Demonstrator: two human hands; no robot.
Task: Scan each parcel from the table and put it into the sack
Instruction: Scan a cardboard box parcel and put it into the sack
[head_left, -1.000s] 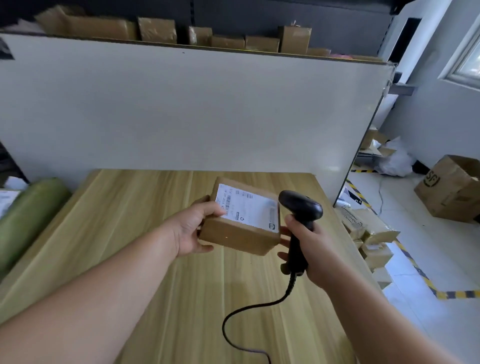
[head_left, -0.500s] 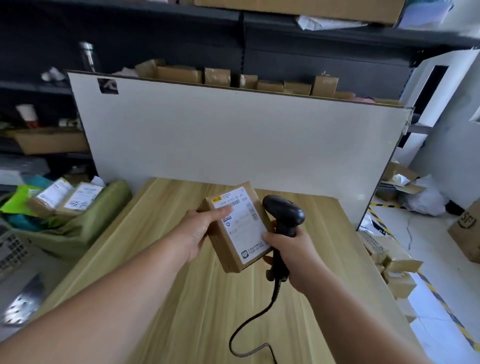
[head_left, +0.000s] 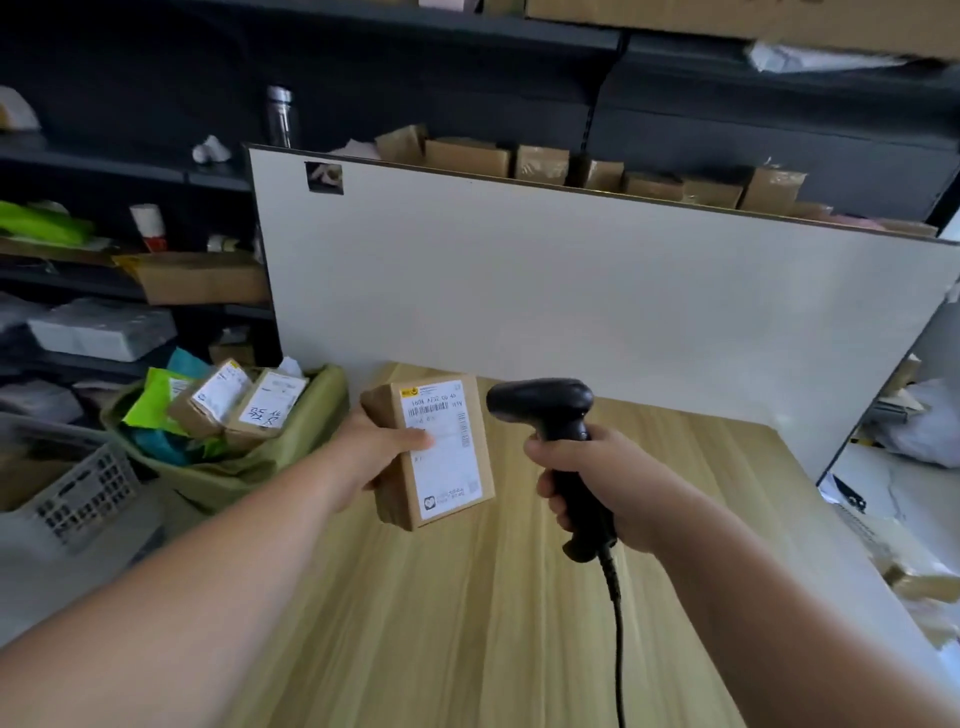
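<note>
left hand (head_left: 384, 452) clamped round the brown parcel (head_left: 395, 499), mid-frame over the wooden table (head_left: 519, 623), thumb across its white label (head_left: 447, 462). top line looks like "1608 a732 00 45", barcode beneath, the rest too small to read. right hand (head_left: 608, 483) wrapped tight on the black scanner (head_left: 550, 415), cable (head_left: 618, 649) cut off at the bottom edge. green sack (head_left: 291, 447) at left holds two labelled boxes (head_left: 236, 402), handwriting unreadable.

Bright daylight from the frame's right washes out the floor (head_left: 893, 499) there. The white board (head_left: 571, 312) at centre is evenly lit; the shelves (head_left: 130, 171) at upper left are dim. Shadows on the table (head_left: 467, 623) are faint. The edges bow and look slightly soft.
</note>
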